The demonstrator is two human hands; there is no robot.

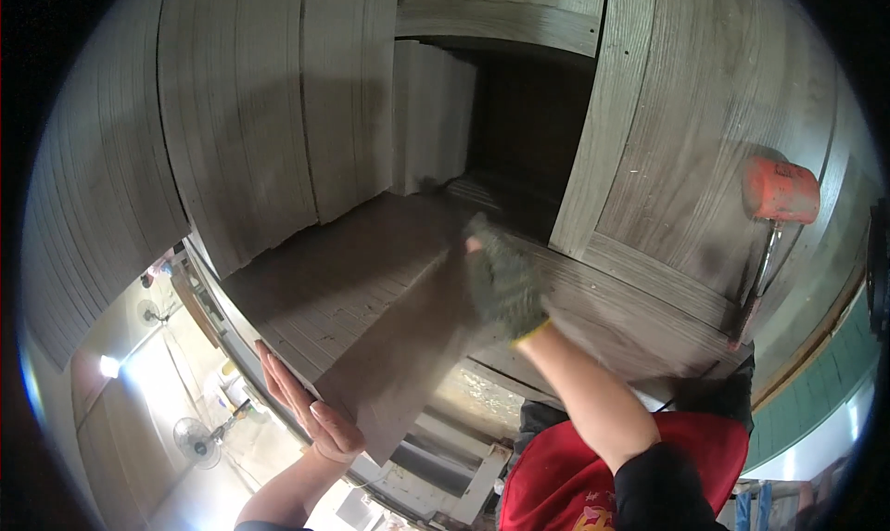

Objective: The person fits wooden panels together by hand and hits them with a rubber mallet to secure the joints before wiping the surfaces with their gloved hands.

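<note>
A grey-brown wooden board [387, 371] lies at a slant before me, its far part blurred. My left hand [320, 420] is bare, with straight fingers laid flat along the ends of the board and of the grooved planks [320, 318] beside it. On the board's far right part is my right hand [508, 290], in a grey knitted glove with a yellow cuff. Motion smears its fingers, so its grip cannot be made out.
Tall grooved panels [241, 114] stand at the left, and a framed wood-grain panel [686, 151] at the right. Between them is a dark opening [528, 123]. An orange-headed mallet [781, 191] rests on the right panel. Fans [197, 441] show at lower left. Red cloth [565, 475] covers my front.
</note>
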